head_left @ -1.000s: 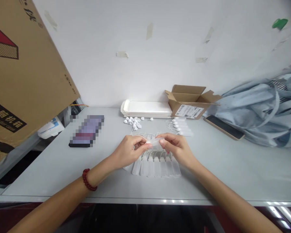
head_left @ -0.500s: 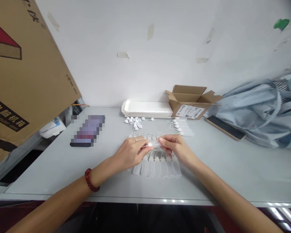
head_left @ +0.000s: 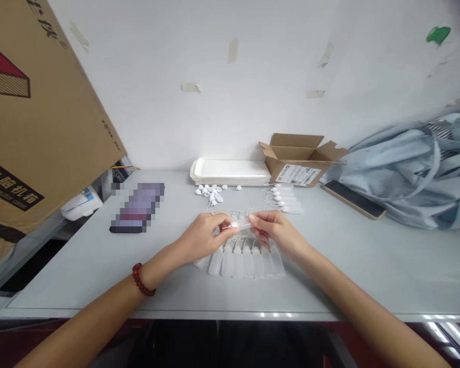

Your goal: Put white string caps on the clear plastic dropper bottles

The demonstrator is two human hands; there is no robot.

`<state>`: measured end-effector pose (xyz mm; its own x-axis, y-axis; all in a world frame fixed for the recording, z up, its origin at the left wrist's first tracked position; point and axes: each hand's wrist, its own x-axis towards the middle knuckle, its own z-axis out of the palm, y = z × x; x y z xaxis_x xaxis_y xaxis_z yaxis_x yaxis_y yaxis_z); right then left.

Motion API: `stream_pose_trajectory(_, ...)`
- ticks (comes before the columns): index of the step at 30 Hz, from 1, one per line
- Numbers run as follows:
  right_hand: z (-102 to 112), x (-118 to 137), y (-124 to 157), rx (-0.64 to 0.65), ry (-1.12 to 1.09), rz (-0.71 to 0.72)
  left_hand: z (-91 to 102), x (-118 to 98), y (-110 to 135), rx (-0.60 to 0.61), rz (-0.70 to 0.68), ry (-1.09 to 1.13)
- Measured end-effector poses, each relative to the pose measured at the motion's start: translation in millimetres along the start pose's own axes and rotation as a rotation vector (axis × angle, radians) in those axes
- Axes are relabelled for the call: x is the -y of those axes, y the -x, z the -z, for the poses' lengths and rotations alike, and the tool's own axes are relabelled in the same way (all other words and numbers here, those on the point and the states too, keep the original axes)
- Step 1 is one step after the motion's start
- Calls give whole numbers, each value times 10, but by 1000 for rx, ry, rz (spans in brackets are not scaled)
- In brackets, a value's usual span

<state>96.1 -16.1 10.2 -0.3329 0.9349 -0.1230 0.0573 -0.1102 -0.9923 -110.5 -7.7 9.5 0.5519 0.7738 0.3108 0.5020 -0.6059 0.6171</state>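
Observation:
A small translucent plastic tube (head_left: 244, 224) is held above the table between my two hands. My left hand (head_left: 199, 236) pinches the white cap (head_left: 234, 225) at its left end, while the fingers of my right hand (head_left: 275, 229) are closed on the clear body. Just below lies a row of similar capped tubes (head_left: 247, 265) with thin white cords, their bodies pointing towards me; my hands partly hide them. Loose white caps (head_left: 213, 192) are heaped behind my left hand. More corded tubes (head_left: 287, 198) lie behind my right hand.
At the wall are a stack of white packs (head_left: 232, 173) and an open cardboard box (head_left: 297, 166). A phone (head_left: 353, 199) and a pale blue cloth bag (head_left: 398, 174) lie right. On the left are a pixelated dark device (head_left: 138, 207) and a large carton (head_left: 42, 128).
The view has shifted slightly. Both hands stay on the tube and its cap, and the cap shows a little more clearly between my left fingertips.

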Motion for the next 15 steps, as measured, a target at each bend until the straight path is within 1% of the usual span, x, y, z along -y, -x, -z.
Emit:
stream_pose_trajectory(2, 33, 4, -19, -47, 39, 59, 70, 6, -31, -10, 47, 32)
stream_pose_trajectory(4, 107, 15, -46, -149, 87, 146, 154, 55, -63, -50, 97, 39)
stream_pose_trajectory(5, 160, 22, -62, -217, 112, 191, 196, 103, -78, -90, 116, 29)
stream_pose_trajectory(7, 294, 34, -98, -366, 156, 264, 274, 250, -101, -157, 140, -37)
stream_pose_trajectory(10, 540, 28, -155, -567, 250, 333, 358, 545, -122, -245, 151, -237)
stream_pose_trajectory(13, 800, -27, -206, -704, 384, 374, 396, 811, -132, -242, 147, -364)
stream_pose_trajectory(15, 960, -90, -239, -768, 473, 383, 396, 922, -136, -217, 131, -394)
